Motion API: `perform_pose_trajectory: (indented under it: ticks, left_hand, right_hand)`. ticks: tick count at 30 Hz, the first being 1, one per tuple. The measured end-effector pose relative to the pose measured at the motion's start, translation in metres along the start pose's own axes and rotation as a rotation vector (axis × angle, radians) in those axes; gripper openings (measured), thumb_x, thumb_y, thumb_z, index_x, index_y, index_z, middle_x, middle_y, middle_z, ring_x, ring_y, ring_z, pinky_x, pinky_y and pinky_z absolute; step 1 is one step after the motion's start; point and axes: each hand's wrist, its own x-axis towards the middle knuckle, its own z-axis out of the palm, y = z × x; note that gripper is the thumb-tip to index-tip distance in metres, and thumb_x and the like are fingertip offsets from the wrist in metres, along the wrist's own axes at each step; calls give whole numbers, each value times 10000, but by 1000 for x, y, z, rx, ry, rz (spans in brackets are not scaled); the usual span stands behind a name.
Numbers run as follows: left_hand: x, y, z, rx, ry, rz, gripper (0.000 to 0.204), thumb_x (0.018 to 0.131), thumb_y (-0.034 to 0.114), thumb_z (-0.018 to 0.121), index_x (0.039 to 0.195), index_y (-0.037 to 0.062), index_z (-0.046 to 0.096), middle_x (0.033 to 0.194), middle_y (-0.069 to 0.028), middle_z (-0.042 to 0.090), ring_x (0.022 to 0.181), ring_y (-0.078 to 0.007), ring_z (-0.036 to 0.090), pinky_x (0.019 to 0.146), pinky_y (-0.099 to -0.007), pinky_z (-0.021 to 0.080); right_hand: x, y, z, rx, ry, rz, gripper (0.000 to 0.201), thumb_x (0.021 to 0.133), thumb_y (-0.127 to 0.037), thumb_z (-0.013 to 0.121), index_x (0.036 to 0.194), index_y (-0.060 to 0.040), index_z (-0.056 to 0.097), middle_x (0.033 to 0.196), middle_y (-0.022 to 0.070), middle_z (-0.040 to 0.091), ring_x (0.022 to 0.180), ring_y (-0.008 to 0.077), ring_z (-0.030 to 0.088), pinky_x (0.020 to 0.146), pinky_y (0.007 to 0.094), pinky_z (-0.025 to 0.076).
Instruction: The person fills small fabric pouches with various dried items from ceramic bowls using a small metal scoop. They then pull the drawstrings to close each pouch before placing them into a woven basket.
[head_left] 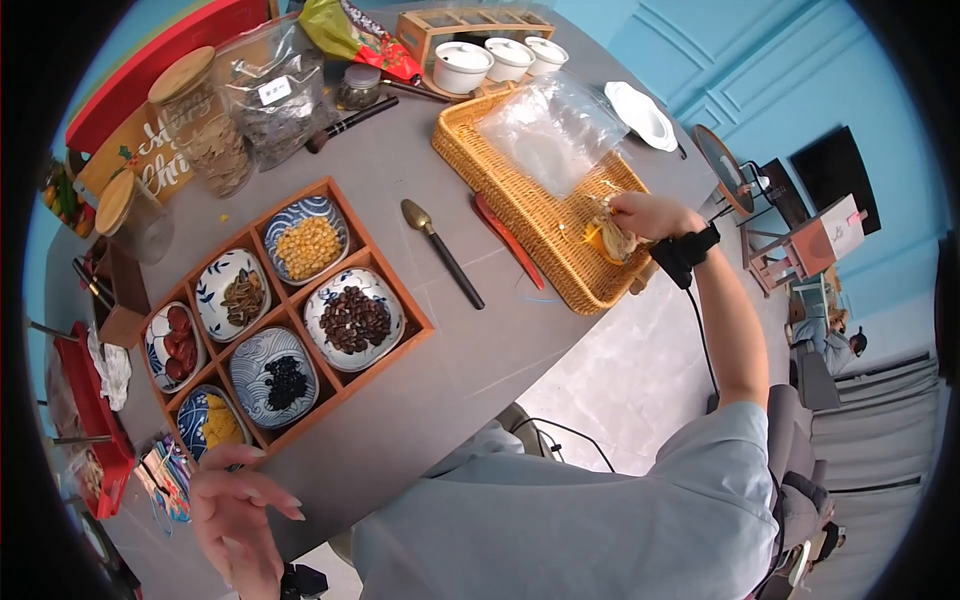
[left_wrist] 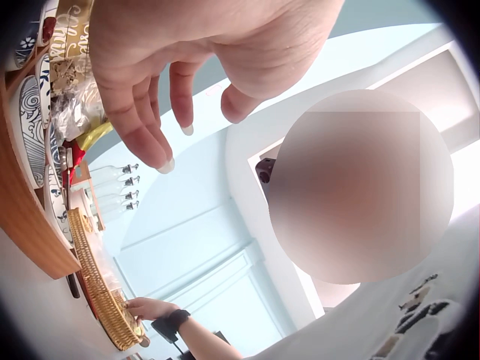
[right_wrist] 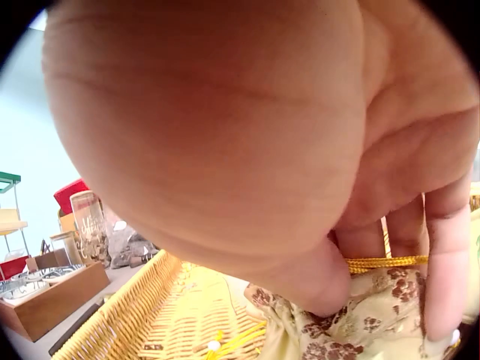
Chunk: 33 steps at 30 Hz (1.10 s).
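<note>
My right hand reaches into the front end of a wicker basket. Its thumb and fingers pinch a cream drawstring pouch printed with brown flowers, near its yellow cord. Some of the pouch is hidden behind the hand. My left hand hovers with loosely bent fingers at the near corner of a wooden divided box, holding nothing. Bowls in the box contain yellow kernels, dark brown beans, small black pieces, dried brown bits, red dates and yellow pieces.
A clear plastic bag lies across the basket's far half. Between box and basket are a black-handled spoon and red tongs. Jars, a bag of dried material and white lidded pots stand at the back.
</note>
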Motion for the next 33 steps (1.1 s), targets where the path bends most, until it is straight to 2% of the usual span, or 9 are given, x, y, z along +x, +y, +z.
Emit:
perform_pose_trajectory:
  ticks: [3, 6, 8, 12, 16, 18, 22, 26, 33]
  left_hand:
    - [-1, 5, -1, -59, -69, -41, 668, 936, 581, 679, 1186, -22, 534, 1258, -237, 551, 796, -222, 699, 663, -326, 583]
    - [14, 6, 4, -190, -376, 122, 389, 997, 178, 687, 1320, 27, 534, 1304, -191, 560, 938, -195, 673, 777, -326, 573]
    - [16, 10, 12, -107, -437, 48, 392, 941, 121, 732, 1285, 30, 567, 1284, -176, 591, 939, -189, 683, 804, -322, 575]
    - [16, 15, 5, 96, -563, -29, 403, 890, 0, 756, 1264, 25, 606, 1261, -108, 619, 913, -156, 670, 782, -296, 551]
    - [7, 24, -38, 351, -283, 117, 193, 892, 2, 742, 1077, 10, 688, 1059, -71, 690, 836, -161, 661, 744, -288, 533]
    - [-2, 28, -67, 680, 66, 134, 147, 878, -35, 718, 1018, 5, 698, 984, -74, 697, 804, -168, 656, 721, -295, 528]
    - [-5, 16, -149, 1156, 324, 83, 345, 811, -108, 706, 1130, 17, 669, 1056, -101, 672, 790, -186, 646, 708, -309, 523]
    - [-6, 5, -183, 1288, 256, 24, 471, 781, -99, 724, 1222, 40, 637, 1155, -105, 641, 843, -248, 666, 736, -353, 544]
    - [-13, -12, -194, 1384, 223, 44, 464, 766, -27, 770, 1198, 52, 619, 1172, -105, 621, 924, -336, 681, 778, -431, 561]
  right_hand:
    - [12, 22, 15, -118, 11, -148, 211, 942, -135, 559, 980, 3, 713, 891, 199, 720, 824, 314, 683, 753, 434, 535]
    - [26, 57, 33, -226, 81, -58, 186, 928, -175, 612, 965, -47, 741, 938, 194, 727, 889, 343, 703, 737, 468, 541]
    - [31, 93, 35, -136, 147, -110, 154, 875, -136, 635, 922, 0, 692, 817, 216, 661, 796, 374, 656, 704, 453, 502]
    - [26, 129, 28, -21, 145, -102, 335, 856, 20, 623, 1189, -12, 623, 1052, 143, 659, 1001, 294, 654, 895, 380, 525]
    - [8, 116, 12, 75, 377, -223, 331, 892, 64, 604, 1218, 4, 607, 1132, 137, 659, 1037, 265, 629, 924, 365, 504]
    - [-4, 88, 3, 23, 451, -235, 357, 920, 67, 599, 1273, 12, 592, 1198, 135, 660, 1075, 262, 630, 947, 367, 496]
    - [-17, 32, 2, 83, 494, -189, 289, 992, 25, 569, 1280, 24, 590, 1209, 129, 668, 1082, 239, 632, 934, 345, 493]
    - [-31, -42, 11, 122, 493, -163, 237, 1046, -42, 542, 1266, 27, 593, 1203, 132, 690, 1085, 233, 652, 895, 340, 501]
    - [-45, -86, 24, 89, 489, -196, 235, 1062, -109, 553, 1241, 29, 618, 1200, 149, 702, 1085, 254, 676, 869, 364, 524]
